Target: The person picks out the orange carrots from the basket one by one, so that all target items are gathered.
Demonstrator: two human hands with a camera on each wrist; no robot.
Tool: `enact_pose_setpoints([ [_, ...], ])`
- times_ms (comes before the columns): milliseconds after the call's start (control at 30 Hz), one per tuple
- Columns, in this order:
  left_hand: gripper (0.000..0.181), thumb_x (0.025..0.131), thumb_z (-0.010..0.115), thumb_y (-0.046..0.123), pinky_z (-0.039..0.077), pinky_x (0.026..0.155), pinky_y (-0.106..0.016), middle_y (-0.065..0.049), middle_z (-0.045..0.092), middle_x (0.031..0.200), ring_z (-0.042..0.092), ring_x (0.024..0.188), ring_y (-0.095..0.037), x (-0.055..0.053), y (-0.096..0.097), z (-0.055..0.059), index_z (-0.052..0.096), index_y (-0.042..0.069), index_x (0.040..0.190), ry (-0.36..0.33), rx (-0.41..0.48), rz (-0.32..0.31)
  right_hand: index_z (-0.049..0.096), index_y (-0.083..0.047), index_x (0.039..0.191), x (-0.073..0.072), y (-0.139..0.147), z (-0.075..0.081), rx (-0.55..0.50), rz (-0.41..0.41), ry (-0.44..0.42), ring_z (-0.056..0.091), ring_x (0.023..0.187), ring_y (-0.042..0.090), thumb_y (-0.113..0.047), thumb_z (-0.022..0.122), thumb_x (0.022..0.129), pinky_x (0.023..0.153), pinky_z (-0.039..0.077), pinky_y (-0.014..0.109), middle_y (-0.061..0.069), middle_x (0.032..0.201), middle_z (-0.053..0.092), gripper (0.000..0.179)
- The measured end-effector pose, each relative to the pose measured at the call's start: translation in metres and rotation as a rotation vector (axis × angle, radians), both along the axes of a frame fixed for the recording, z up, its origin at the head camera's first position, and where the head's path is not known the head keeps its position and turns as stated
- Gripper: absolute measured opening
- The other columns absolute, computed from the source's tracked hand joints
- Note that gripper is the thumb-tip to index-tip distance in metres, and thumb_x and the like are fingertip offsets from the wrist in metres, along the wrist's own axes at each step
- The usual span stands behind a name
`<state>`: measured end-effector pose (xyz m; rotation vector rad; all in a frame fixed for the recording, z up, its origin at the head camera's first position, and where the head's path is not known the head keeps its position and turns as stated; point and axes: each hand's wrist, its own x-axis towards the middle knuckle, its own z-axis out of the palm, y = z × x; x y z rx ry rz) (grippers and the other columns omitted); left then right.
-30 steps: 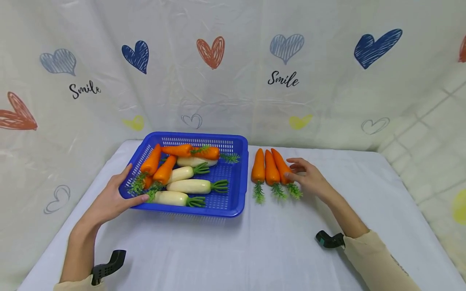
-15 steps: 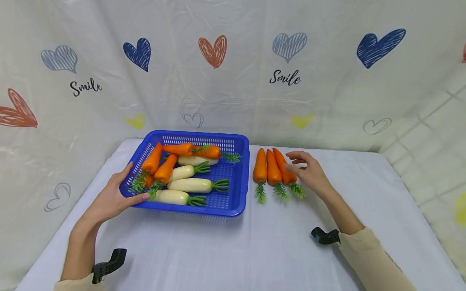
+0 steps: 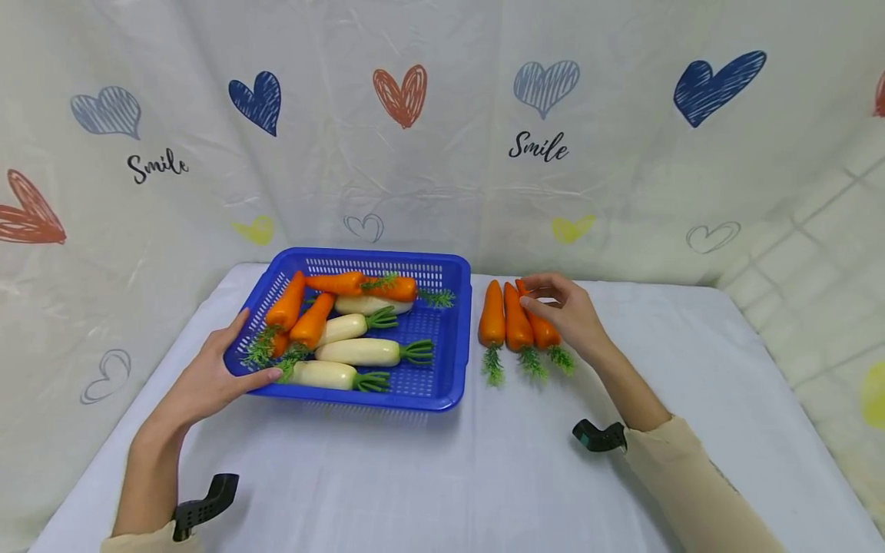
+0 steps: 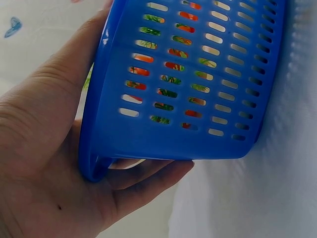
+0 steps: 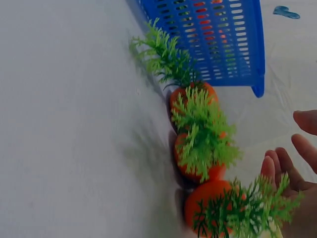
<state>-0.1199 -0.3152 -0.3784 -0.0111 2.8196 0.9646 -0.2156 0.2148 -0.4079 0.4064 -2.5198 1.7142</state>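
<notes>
My left hand (image 3: 210, 376) grips the left front corner of a blue plastic basket (image 3: 465, 330). In the left wrist view, the thumb lies over the rim and the fingers reach along the outside of the basket wall (image 4: 173, 146). Three orange carrots with green tops lie side by side on the table: a left one (image 3: 492, 319), a middle one (image 3: 518, 319) and a right one (image 3: 546, 334). Above the right carrot's narrow end hovers my right hand (image 3: 572, 313), its fingers slightly bent and apart; it partly hides that carrot. The right wrist view shows nothing between these fingers.
Inside the basket are several white radishes (image 3: 359, 352) and several carrots (image 3: 314, 321), some overlapping. A white cloth (image 3: 429, 484) covers the table. Behind it hangs a pale curtain (image 3: 456, 169) with printed hearts.
My right hand has shifted left and away from me, from beside the right carrot to over its narrow end. The left hand and basket have stayed in place.
</notes>
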Motion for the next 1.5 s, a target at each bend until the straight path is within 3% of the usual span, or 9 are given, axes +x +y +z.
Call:
enact_pose_setpoints([
  [200, 0.117, 0.091, 0.075, 0.054, 0.039, 0.109, -0.077, -0.039, 0.019, 0.161, 0.040, 0.132, -0.055, 0.000, 0.000, -0.001, -0.006, 0.019, 0.168, 0.004, 0.006, -0.004, 0.063, -0.001, 0.133, -0.001, -0.011, 0.001, -0.057, 0.030, -0.020, 0.063, 0.115, 0.013, -0.017, 0.072, 0.099, 0.097, 0.052, 0.010, 0.012, 0.129, 0.065, 0.038],
  [400, 0.117, 0.091, 0.075, 0.053, 0.038, 0.109, -0.078, -0.040, 0.019, 0.161, 0.040, 0.131, -0.055, 0.001, -0.001, 0.001, -0.006, 0.018, 0.168, 0.012, 0.003, -0.003, 0.063, 0.001, 0.133, -0.003, -0.021, 0.004, -0.096, 0.063, -0.008, 0.064, 0.115, 0.013, -0.016, 0.071, 0.099, 0.099, 0.052, 0.011, 0.025, 0.133, 0.062, 0.039],
  [667, 0.118, 0.090, 0.075, 0.053, 0.039, 0.107, -0.079, -0.040, 0.018, 0.161, 0.040, 0.131, -0.057, 0.006, -0.004, 0.001, -0.007, 0.019, 0.168, -0.009, -0.003, 0.013, 0.062, 0.004, 0.134, -0.004, -0.039, 0.002, -0.149, 0.108, -0.028, 0.065, 0.112, 0.009, -0.012, 0.072, 0.098, 0.098, 0.054, 0.014, 0.030, 0.134, 0.061, 0.040],
  [1000, 0.118, 0.090, 0.076, 0.053, 0.039, 0.108, -0.078, -0.040, 0.019, 0.161, 0.039, 0.132, -0.056, 0.001, 0.000, 0.003, -0.006, 0.020, 0.168, 0.002, 0.012, 0.001, 0.065, 0.003, 0.128, -0.007, -0.054, 0.013, -0.179, 0.121, 0.027, 0.069, 0.108, 0.015, -0.005, 0.071, 0.097, 0.097, 0.056, 0.018, 0.005, 0.117, 0.069, 0.033],
  [1100, 0.118, 0.090, 0.076, 0.053, 0.039, 0.108, -0.078, -0.040, 0.019, 0.161, 0.039, 0.132, -0.056, 0.000, 0.001, 0.004, -0.006, 0.020, 0.168, -0.002, 0.010, 0.004, 0.065, 0.002, 0.128, -0.008, -0.058, 0.016, -0.172, 0.128, 0.033, 0.068, 0.111, 0.019, -0.006, 0.071, 0.097, 0.097, 0.056, 0.017, 0.008, 0.119, 0.069, 0.032],
  [1300, 0.118, 0.090, 0.075, 0.054, 0.038, 0.108, -0.079, -0.040, 0.018, 0.161, 0.038, 0.133, -0.057, 0.000, 0.001, 0.005, -0.007, 0.020, 0.168, -0.005, 0.005, 0.010, 0.063, 0.006, 0.130, -0.010, -0.065, 0.020, -0.184, 0.164, 0.025, 0.065, 0.116, 0.034, -0.003, 0.070, 0.097, 0.095, 0.057, 0.018, 0.026, 0.127, 0.064, 0.035],
  [1500, 0.117, 0.091, 0.075, 0.053, 0.038, 0.108, -0.079, -0.040, 0.018, 0.161, 0.038, 0.134, -0.057, 0.001, 0.001, 0.005, -0.007, 0.020, 0.168, -0.009, 0.012, 0.006, 0.064, 0.005, 0.129, -0.011, -0.073, 0.026, -0.188, 0.169, 0.035, 0.064, 0.118, 0.038, -0.003, 0.070, 0.096, 0.095, 0.057, 0.017, 0.024, 0.126, 0.066, 0.034],
])
